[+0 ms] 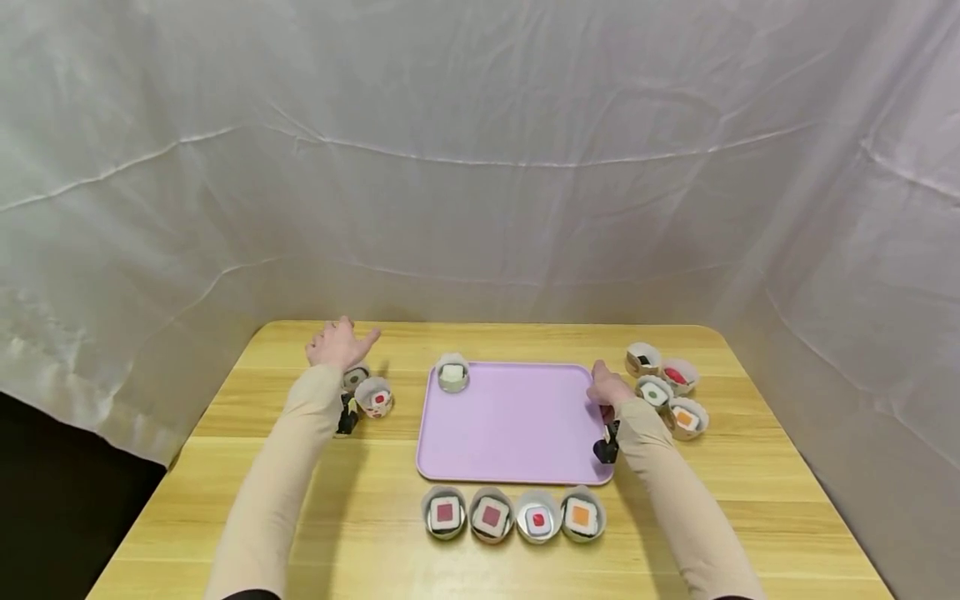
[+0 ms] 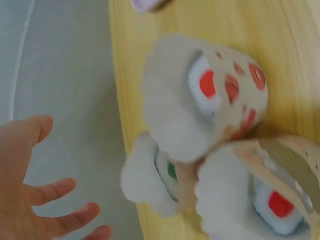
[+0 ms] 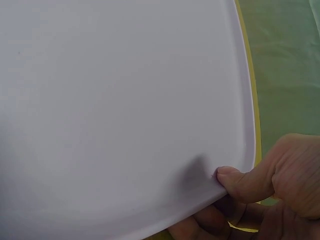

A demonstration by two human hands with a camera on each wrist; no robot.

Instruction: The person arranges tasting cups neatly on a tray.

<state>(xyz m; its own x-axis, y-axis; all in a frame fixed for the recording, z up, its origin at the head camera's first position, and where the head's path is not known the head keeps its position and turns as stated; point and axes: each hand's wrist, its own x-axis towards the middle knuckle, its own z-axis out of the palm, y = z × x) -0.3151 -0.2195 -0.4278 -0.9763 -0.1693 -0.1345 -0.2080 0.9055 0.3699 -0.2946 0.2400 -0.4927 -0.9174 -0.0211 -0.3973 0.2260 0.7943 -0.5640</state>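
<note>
My right hand (image 1: 609, 390) pinches the lilac tray (image 1: 510, 425) near its far right corner. In the right wrist view the thumb (image 3: 245, 184) lies on top of the rim and the fingers curl below it. One paper cup (image 1: 452, 382) with a white-topped sushi piece stands in the tray's far left corner. Over at the left, my left hand (image 1: 337, 345) hovers with spread fingers and holds nothing. Close to it stand a paper cup with a red-centred sushi roll (image 2: 202, 85), another red-centred cup (image 2: 280, 205), and a green-centred one (image 2: 167, 172).
In front of the tray runs a row of several cupped sushi pieces (image 1: 491, 517). Several more cups (image 1: 684, 419) cluster right of the tray. A wooden table (image 1: 390, 550) carries everything, and pale fabric (image 1: 487, 208) hangs behind and beside it.
</note>
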